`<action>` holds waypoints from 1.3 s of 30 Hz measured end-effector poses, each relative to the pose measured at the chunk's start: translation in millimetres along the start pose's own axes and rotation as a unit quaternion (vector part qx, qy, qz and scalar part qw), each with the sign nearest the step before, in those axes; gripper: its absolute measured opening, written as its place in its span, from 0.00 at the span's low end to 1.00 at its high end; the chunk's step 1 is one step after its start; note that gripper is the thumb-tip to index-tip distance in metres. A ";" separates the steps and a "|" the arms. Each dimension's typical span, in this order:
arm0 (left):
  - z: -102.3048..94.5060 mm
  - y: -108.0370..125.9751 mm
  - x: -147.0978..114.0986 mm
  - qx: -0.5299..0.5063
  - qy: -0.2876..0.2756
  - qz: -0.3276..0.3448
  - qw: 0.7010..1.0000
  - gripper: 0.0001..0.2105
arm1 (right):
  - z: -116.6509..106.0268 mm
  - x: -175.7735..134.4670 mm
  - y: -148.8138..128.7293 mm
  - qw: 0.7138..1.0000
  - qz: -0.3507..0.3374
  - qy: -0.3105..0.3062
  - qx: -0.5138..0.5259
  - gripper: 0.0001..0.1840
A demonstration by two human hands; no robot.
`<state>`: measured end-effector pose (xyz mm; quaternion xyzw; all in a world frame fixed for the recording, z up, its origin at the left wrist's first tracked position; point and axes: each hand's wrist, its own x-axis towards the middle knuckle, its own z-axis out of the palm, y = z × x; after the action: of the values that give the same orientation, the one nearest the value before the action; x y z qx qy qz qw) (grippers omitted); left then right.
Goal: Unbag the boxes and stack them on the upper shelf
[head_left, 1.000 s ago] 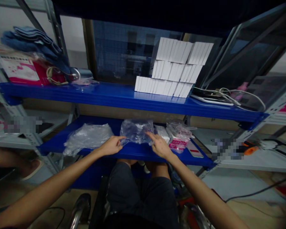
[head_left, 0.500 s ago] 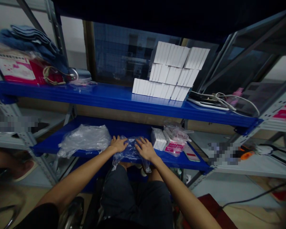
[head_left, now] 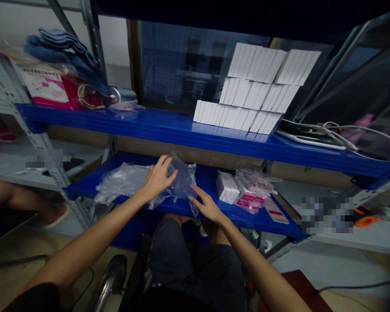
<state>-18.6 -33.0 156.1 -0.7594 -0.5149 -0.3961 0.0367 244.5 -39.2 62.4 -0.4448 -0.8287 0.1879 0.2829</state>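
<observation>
A thin clear plastic bag (head_left: 182, 177) stands partly raised above the lower blue shelf, between my two hands. My left hand (head_left: 159, 177) has its bent fingers at the bag's upper left edge, closed on the film, with the thumb lying across its front. My right hand (head_left: 208, 206) is at the bag's right edge, fingers stretched out and thumb apart, fingertips touching the film. Left of the raised bag lies a heap of clear plastic bags (head_left: 121, 182), partly behind my left hand. Right of my right hand are small white boxes (head_left: 226, 187) and a pink-and-white package in clear film (head_left: 251, 195).
A phone (head_left: 276, 211) lies at the lower shelf's right end. Above, the upper blue shelf (head_left: 169, 123) carries stacked white boxes (head_left: 247, 93), a cable (head_left: 339, 130), a red-and-white carton (head_left: 48, 89) and folded blue cloth (head_left: 65, 45). Another person's leg (head_left: 26, 201) shows at left.
My hands were spread flat on the bag on the shelf. The left has risen up and left with the bag's upper part, while the right has shifted to its right edge. The view has shifted.
</observation>
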 end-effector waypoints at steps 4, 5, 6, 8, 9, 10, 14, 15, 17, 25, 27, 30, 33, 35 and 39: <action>-64.5 -59.6 28.4 0.096 0.036 -0.002 0.995 0.32 | 7.4 55.5 -58.4 0.993 -0.085 0.008 0.080 0.30; -76.2 -81.4 33.4 0.121 0.021 -0.001 0.992 0.34 | 11.8 70.9 -71.8 0.991 -0.102 0.005 0.089 0.29; -85.6 -103.7 36.6 0.144 0.001 -0.009 0.990 0.35 | 17.3 85.9 -83.7 0.989 -0.120 -0.002 0.089 0.28; -96.8 -145.9 36.4 0.185 -0.062 -0.053 0.979 0.38 | 31.5 113.4 -102.1 0.987 -0.147 -0.030 0.061 0.26; -98.6 -163.8 33.1 0.201 -0.099 -0.083 0.971 0.38 | 39.8 125.0 -108.7 0.987 -0.150 -0.051 0.035 0.26; -98.0 -178.7 28.2 0.214 -0.135 -0.114 0.961 0.38 | 48.5 135.0 -113.7 0.987 -0.142 -0.075 0.005 0.26; -77.4 -207.6 3.0 0.282 -0.155 -0.168 0.932 0.35 | 79.6 160.5 -122.6 0.983 -0.084 -0.127 -0.102 0.27; -69.9 -209.2 -2.3 0.294 -0.143 -0.153 0.933 0.34 | 85.3 164.9 -123.5 0.984 -0.084 -0.106 -0.119 0.26; -54.8 -210.2 -11.0 0.298 -0.145 -0.109 0.937 0.30 | 94.6 173.7 -124.6 0.984 -0.098 -0.048 -0.144 0.24; -13.0 -222.8 -33.9 0.252 -0.287 -0.135 0.914 0.31 | 133.1 192.9 -110.8 0.965 -0.012 -0.209 -0.160 0.41; -11.6 -216.3 -29.9 0.255 -0.252 -0.117 0.926 0.29 | 134.5 189.0 -103.1 0.977 -0.033 -0.173 -0.121 0.38; -13.9 -186.5 -10.5 0.232 -0.158 -0.045 0.959 0.26 | 117.1 180.2 -87.8 0.993 -0.089 -0.022 -0.073 0.29; -9.4 -139.2 15.3 0.164 -0.104 0.024 0.981 0.24 | 77.9 166.7 -61.0 0.988 -0.020 0.110 -0.109 0.24; 3.5 -105.7 27.9 0.101 -0.124 0.051 0.986 0.23 | 45.1 152.0 -35.1 0.970 0.065 0.151 -0.180 0.24; 50.6 -50.2 32.1 -0.031 -0.229 0.049 0.972 0.25 | -16.7 108.0 20.4 0.902 0.236 0.134 -0.336 0.29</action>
<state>-25.8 38.0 124.3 -0.8552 -0.4589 -0.2247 -0.0863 220.0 63.8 96.3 -0.7174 -0.6673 -0.1021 0.1721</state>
